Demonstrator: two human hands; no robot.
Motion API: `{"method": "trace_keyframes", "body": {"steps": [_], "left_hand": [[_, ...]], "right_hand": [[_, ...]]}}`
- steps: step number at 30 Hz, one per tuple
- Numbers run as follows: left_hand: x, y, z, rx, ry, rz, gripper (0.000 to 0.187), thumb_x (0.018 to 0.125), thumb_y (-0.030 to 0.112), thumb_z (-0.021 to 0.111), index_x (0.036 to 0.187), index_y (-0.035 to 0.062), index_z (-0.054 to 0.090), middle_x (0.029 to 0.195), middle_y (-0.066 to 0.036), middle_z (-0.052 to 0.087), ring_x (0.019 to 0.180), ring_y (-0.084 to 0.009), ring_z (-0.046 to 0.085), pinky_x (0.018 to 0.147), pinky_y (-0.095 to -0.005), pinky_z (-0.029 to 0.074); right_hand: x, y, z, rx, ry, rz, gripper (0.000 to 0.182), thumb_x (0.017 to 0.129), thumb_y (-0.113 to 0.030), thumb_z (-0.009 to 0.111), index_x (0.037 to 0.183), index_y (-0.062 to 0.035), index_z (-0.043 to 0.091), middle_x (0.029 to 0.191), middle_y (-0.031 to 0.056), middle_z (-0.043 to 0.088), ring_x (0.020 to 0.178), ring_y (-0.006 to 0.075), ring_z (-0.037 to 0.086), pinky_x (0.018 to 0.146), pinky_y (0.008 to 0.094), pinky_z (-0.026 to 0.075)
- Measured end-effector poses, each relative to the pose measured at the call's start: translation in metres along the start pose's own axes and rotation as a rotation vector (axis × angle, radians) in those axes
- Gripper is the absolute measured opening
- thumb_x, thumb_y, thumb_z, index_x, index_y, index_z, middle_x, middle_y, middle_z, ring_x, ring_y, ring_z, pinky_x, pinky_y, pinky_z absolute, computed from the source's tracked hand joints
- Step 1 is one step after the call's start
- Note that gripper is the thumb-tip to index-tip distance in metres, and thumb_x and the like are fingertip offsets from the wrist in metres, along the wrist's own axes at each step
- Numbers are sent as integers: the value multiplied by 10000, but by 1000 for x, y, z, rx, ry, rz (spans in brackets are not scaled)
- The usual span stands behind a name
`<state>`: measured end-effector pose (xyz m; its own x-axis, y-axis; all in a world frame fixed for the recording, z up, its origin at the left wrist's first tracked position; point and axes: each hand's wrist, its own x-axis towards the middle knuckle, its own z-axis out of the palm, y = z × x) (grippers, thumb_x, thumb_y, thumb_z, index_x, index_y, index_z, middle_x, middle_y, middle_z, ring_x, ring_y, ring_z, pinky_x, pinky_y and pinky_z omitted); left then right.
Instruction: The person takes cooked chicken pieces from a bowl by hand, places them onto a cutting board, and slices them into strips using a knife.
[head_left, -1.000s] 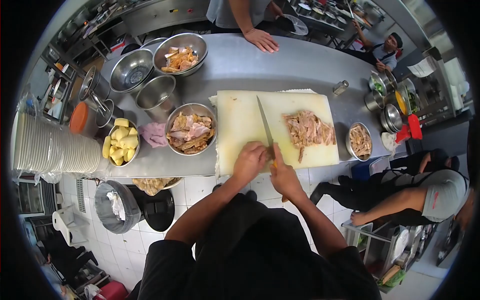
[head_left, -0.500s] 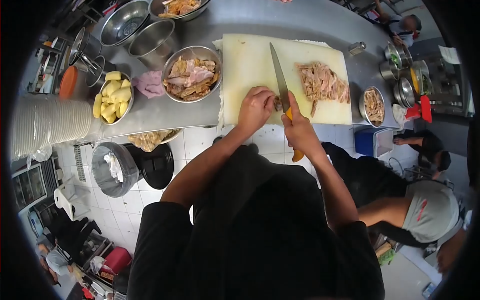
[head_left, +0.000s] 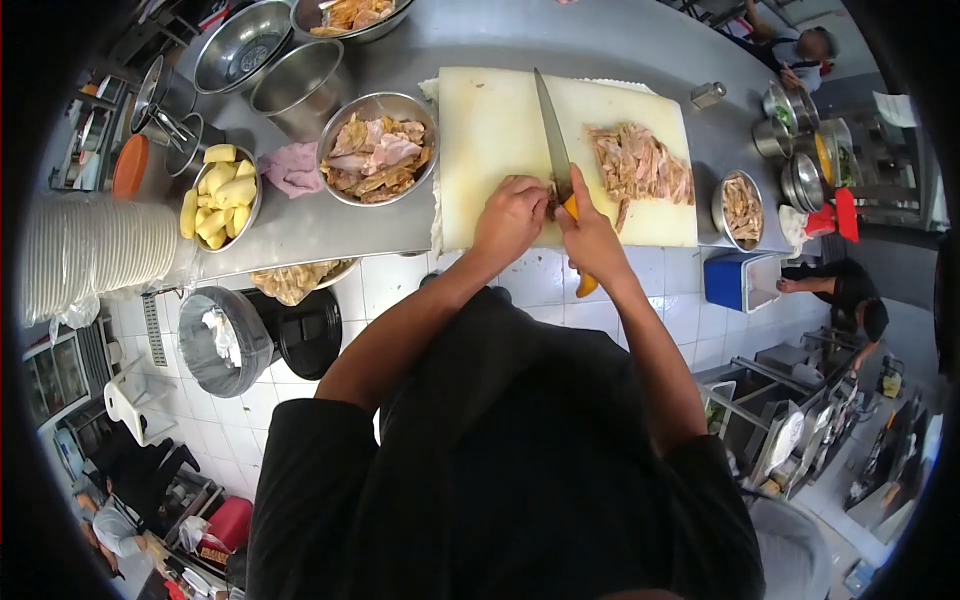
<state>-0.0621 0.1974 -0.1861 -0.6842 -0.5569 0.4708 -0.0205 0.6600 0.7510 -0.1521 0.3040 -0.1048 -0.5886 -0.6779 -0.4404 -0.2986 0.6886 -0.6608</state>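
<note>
My right hand [head_left: 590, 235] grips the orange handle of a long knife [head_left: 552, 135], whose blade points away across the white cutting board [head_left: 490, 120]. My left hand [head_left: 510, 215] presses a small piece of cooked meat against the board right beside the blade. A pile of chopped meat [head_left: 640, 165] lies on the board's right side.
A steel bowl of meat pieces [head_left: 378, 155] stands left of the board, a bowl of yellow chunks [head_left: 218, 195] further left, empty steel bowls [head_left: 300, 80] behind. A small bowl of shredded meat [head_left: 742, 210] sits right. Stacked plates [head_left: 95, 255], a lined bin [head_left: 222, 340] and a blue box [head_left: 740, 280] are around; a crouching person [head_left: 850, 295] is at right.
The view tilted down and nearer to the board, and both hands with the knife shifted slightly left on it. The person in grey at right has moved out of view.
</note>
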Motion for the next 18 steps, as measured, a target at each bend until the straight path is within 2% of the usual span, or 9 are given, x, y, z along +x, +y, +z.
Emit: {"method": "trace_keyframes", "body": {"steps": [2,5,6,10,12,15,18], "left_hand": [[-2,-1,1,-30,32,-17,55,764,-7,647,807,-8,682,892,-118,655,873,-303,615,792,-384,517],[-3,-4,1,-79,111,-52,59,771,-3,660,823,-8,688,895,-121,663,869,-305,624,789,-382,519],[-2,-3,0,-92,154,-73,57,773,-1,666,824,-8,689,896,-122,665,868,-305,626,788,-379,519],[-1,-4,-3,-139,231,-159,50,779,13,682,824,-7,690,888,-115,667,868,-297,627,791,-364,518],[-1,-2,-2,-138,198,-133,55,774,14,682,825,-6,692,888,-107,666,868,-295,624,788,-365,519],[-2,0,-2,-128,125,-79,58,766,12,681,821,-3,695,889,-97,664,868,-290,620,781,-369,521],[0,1,0,-97,70,-51,52,754,4,677,803,-2,693,889,-93,659,865,-286,616,777,-372,524]], "right_hand": [[-18,-33,-22,47,-68,110,656,948,-183,519,1526,-144,211,759,275,644,736,472,627,688,498,497],[-24,-16,-16,-150,148,-193,639,957,-188,511,1524,-145,219,805,276,655,789,476,631,748,497,494],[-27,-19,-16,-176,149,-218,633,963,-190,506,1525,-149,218,854,295,653,842,480,630,801,501,485],[-29,-12,-8,-224,60,-189,625,963,-172,493,1521,-140,214,866,320,643,855,495,620,803,522,475],[-33,-9,-4,-196,-11,-120,633,962,-165,486,1523,-138,194,850,327,639,844,505,615,800,535,471],[-32,-4,6,-250,12,-114,666,974,-174,484,1541,-210,137,845,333,638,836,509,618,794,532,469],[-31,-2,10,-219,9,-143,665,956,-139,469,1529,-143,132,822,340,633,813,528,608,817,561,468]]}}
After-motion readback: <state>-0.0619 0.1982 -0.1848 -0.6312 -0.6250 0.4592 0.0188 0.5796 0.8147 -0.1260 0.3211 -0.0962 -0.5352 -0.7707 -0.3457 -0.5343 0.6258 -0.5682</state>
